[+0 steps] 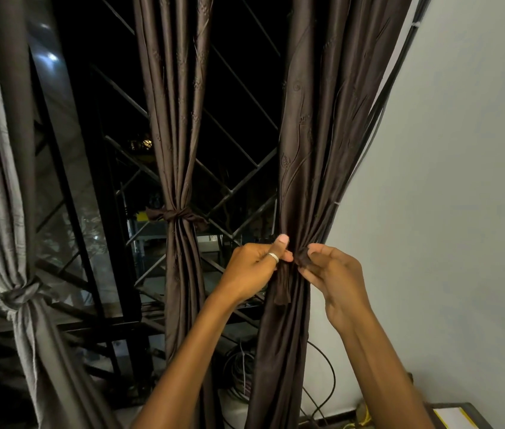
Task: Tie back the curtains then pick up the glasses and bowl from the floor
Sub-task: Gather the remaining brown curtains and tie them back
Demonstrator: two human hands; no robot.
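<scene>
Pinched at centre frame: the dark tie-back strip [286, 278] around the right curtain [304, 150], left hand [252, 267] and right hand [331, 274] each closed on an end, fabric bunched between them. Further left, already tied: middle curtain [177, 125] and, at lower left, grey curtain [3, 181]. Behind, a diagonal window grille [239, 168]; at right, pale wall [461, 181]; below, coiled cables [239, 370]. Glasses and bowl out of view.

window grille [239, 168] behind curtains, wall [446, 181] right

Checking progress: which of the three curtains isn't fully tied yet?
The right curtain, beside the wall; both hands grip its tie. The middle curtain and left curtain already carry finished knots.
</scene>
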